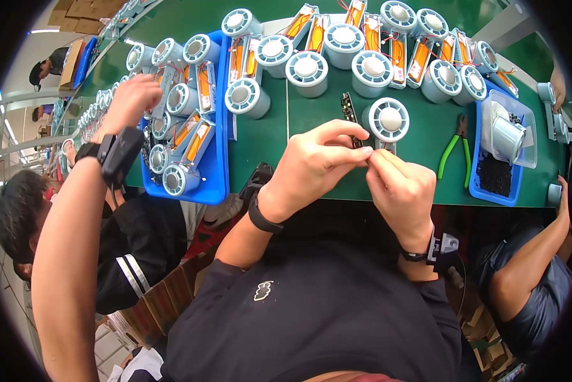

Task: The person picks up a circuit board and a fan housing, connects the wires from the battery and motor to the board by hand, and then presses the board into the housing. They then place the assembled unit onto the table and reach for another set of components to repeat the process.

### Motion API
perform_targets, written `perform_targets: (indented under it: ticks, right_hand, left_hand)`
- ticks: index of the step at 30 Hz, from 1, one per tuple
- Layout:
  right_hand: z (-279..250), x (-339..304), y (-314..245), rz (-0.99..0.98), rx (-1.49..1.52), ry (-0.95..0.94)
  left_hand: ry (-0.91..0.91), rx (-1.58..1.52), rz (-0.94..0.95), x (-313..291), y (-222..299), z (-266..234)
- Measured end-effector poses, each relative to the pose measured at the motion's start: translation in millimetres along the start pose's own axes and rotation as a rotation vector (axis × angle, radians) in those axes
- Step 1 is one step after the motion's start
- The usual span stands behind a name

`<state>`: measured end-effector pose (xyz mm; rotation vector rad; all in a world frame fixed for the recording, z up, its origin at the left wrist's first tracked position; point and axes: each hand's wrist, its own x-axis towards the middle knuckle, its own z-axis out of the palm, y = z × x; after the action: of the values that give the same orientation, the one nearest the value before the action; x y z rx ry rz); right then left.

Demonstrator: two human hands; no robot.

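green bench (267, 146), running across the upper part of the view, crowded with parts. at its left is a blue tray (220, 159) holding pale blue drums and open cases; a co-worker's hand (133, 99) is over it, fingers curled, and what they hold, if anything, i cannot tell. at the right is a blue bin (497, 197) with black bits inside and a clear tub (529, 143) resting in it. at the middle, near the close edge, are the wearer's two hands. the left hand (311, 167) has thumb and forefinger closed on the lower end of a board. the right hand (404, 188) has its thumb and forefinger pressed together just beside; anything between them is too small to tell. along the far side stand more drums (306, 73), with slotted round tops, among cases with orange packs. one drum (389, 121) stands just beyond the fingertips. green-handled pliers (458, 149) lie between it and the bin. the board (348, 108), narrow and dark, sticks up left of that drum.
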<state>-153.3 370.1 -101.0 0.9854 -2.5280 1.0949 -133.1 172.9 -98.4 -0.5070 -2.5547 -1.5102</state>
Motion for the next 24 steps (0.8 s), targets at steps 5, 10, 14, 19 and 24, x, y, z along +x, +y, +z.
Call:
perform_targets:
  ticks: [5,10,14,19,24]
  right_hand:
    - [5.0,2.0,2.7,0.106,0.271,0.050]
    - [-0.7,-2.0,1.0,0.268,0.355,-0.016]
    - [3.0,-5.8,9.1,0.223,0.392,0.037]
    - [-16.3,-16.2,20.0,0.316,0.557,0.034]
    - [-44.1,-22.9,25.1,0.376,0.686,-0.195]
  left_hand:
    - [0.086,-0.088,0.045,-5.7,-7.9,6.9]
    - [0.220,-0.081,0.095,-8.0,-14.1,23.4]
    - [0.267,-0.097,0.098,-5.5,-10.5,28.5]
    - [0.183,0.120,0.155,-2.8,4.7,22.0]
    - [0.037,0.208,0.048,8.3,14.1,14.2]
